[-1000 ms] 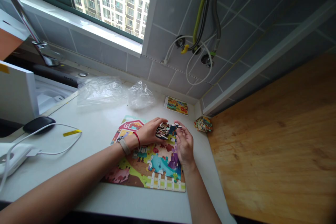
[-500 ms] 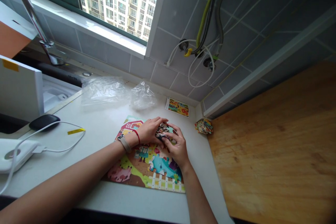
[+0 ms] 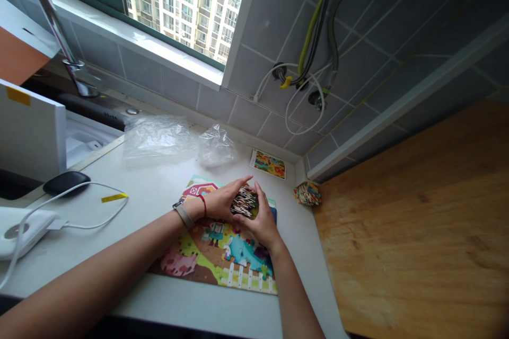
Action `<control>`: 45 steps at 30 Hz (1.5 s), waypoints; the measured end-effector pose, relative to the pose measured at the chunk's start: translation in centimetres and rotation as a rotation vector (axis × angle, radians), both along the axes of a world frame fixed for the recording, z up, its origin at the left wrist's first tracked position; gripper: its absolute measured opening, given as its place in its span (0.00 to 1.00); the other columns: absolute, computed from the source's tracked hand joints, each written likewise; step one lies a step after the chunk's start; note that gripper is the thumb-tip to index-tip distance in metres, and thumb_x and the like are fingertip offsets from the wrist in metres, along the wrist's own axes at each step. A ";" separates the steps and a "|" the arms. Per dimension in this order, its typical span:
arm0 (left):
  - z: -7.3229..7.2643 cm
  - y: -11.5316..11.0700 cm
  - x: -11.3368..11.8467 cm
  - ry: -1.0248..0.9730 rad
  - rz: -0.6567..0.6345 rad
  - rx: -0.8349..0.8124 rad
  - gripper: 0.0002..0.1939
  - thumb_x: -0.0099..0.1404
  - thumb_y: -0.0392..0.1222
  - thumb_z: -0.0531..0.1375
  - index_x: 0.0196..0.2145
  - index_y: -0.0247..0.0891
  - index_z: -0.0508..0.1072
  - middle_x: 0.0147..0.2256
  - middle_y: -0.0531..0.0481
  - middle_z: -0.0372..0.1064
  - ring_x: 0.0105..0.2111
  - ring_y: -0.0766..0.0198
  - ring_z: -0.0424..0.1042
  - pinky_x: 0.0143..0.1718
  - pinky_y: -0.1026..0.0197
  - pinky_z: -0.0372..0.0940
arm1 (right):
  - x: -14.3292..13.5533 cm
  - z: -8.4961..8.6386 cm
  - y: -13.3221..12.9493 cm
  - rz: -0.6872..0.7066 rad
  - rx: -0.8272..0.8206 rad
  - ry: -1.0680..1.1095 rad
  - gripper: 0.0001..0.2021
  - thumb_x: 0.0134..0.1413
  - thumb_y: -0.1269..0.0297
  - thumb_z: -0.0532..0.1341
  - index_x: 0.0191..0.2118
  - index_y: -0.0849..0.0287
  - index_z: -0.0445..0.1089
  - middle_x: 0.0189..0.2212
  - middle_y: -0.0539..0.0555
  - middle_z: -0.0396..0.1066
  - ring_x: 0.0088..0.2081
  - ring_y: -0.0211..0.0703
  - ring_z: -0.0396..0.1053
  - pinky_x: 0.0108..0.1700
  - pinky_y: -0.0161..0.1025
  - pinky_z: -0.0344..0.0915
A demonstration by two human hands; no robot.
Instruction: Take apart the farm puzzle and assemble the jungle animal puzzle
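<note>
left hand (image 3: 225, 200) and right hand (image 3: 263, 221) grasp a puzzle-piece stack (image 3: 244, 202) near the right edge of the worktop (image 3: 155, 185); presumably light, stiff, slide-prone; opposite sides offer best hold.

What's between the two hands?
Between the left hand and right hand: a stack of puzzle pieces, edges showing, in the head view.

A cupped bundle of jigsaw pieces (image 3: 244, 201) above a bright farm picture (image 3: 217, 257).
From where I'm standing, the pieces show edge-on as thin pale and dark stripes, packed together; whether they touch the picture, I can't tell. It lies flat, face up: red barn, pink animal, blue figure, white fence along the near edge.
</note>
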State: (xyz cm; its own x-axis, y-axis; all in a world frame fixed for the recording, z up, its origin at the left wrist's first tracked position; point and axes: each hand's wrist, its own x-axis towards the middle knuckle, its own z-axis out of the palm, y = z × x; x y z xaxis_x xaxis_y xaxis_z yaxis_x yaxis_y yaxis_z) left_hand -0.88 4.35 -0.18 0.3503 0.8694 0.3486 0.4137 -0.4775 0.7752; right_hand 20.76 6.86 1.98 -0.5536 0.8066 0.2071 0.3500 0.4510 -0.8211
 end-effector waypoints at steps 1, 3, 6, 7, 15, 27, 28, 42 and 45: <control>0.0 0.0 -0.3 0.012 -0.012 -0.017 0.70 0.47 0.44 0.76 0.75 0.38 0.36 0.70 0.26 0.51 0.69 0.38 0.58 0.67 0.39 0.58 | -0.1 0.0 0.0 -0.002 0.013 -0.022 0.51 0.44 0.53 0.77 0.72 0.48 0.55 0.66 0.60 0.64 0.66 0.60 0.64 0.68 0.56 0.60; 0.1 -0.2 -0.5 0.049 -0.018 -0.039 0.75 0.44 0.50 0.78 0.75 0.37 0.35 0.70 0.24 0.50 0.70 0.35 0.55 0.67 0.37 0.56 | -0.2 0.1 0.0 0.011 0.038 -0.065 0.50 0.44 0.54 0.77 0.72 0.49 0.56 0.65 0.61 0.64 0.66 0.60 0.64 0.68 0.56 0.60; 0.0 -0.4 0.4 0.063 0.020 -0.016 0.78 0.40 0.56 0.79 0.75 0.36 0.36 0.70 0.24 0.49 0.70 0.32 0.52 0.69 0.34 0.52 | -0.5 0.0 0.0 0.058 0.074 -0.098 0.49 0.44 0.59 0.76 0.71 0.51 0.56 0.65 0.61 0.63 0.66 0.59 0.62 0.69 0.55 0.59; 0.0 -0.5 1.0 0.042 0.037 -0.002 0.79 0.40 0.57 0.79 0.75 0.37 0.36 0.70 0.24 0.49 0.70 0.32 0.52 0.69 0.34 0.52 | -0.6 0.0 0.0 0.064 0.081 -0.103 0.48 0.44 0.61 0.76 0.71 0.52 0.56 0.64 0.61 0.63 0.66 0.59 0.63 0.69 0.54 0.59; 0.6 -0.8 3.2 -0.155 0.074 -0.026 0.73 0.44 0.62 0.78 0.75 0.39 0.41 0.69 0.29 0.52 0.69 0.36 0.56 0.69 0.36 0.54 | -0.8 0.9 -0.2 0.060 0.087 -0.115 0.41 0.44 0.68 0.71 0.66 0.52 0.62 0.59 0.60 0.67 0.62 0.59 0.66 0.67 0.54 0.62; 0.9 -1.1 4.0 0.016 0.251 -0.154 0.36 0.76 0.59 0.48 0.73 0.37 0.49 0.71 0.33 0.53 0.71 0.45 0.54 0.72 0.36 0.42 | -1.0 0.8 -0.9 0.051 0.082 -0.153 0.46 0.46 0.66 0.72 0.70 0.51 0.55 0.64 0.60 0.62 0.65 0.56 0.63 0.68 0.53 0.61; 1.0 -1.1 3.8 0.003 0.238 -0.149 0.36 0.76 0.59 0.48 0.73 0.37 0.50 0.71 0.34 0.54 0.70 0.45 0.56 0.72 0.36 0.44 | -1.0 0.8 -0.9 0.056 0.092 -0.155 0.44 0.47 0.66 0.72 0.70 0.51 0.56 0.63 0.60 0.63 0.64 0.56 0.64 0.67 0.53 0.61; 1.0 1.5 -5.4 0.418 0.933 0.148 0.21 0.65 0.38 0.62 0.56 0.41 0.76 0.68 0.36 0.56 0.68 0.36 0.55 0.61 0.37 0.62 | 0.0 1.4 -0.7 -0.132 0.059 0.059 0.41 0.44 0.53 0.77 0.64 0.52 0.63 0.57 0.58 0.70 0.57 0.55 0.71 0.62 0.51 0.66; 0.3 1.8 -6.4 0.424 0.952 0.073 0.26 0.64 0.35 0.61 0.60 0.38 0.73 0.61 0.34 0.67 0.60 0.37 0.64 0.56 0.40 0.66 | 0.1 1.6 -0.9 -0.163 -0.042 0.137 0.42 0.42 0.54 0.77 0.63 0.54 0.64 0.57 0.59 0.71 0.57 0.56 0.71 0.63 0.52 0.66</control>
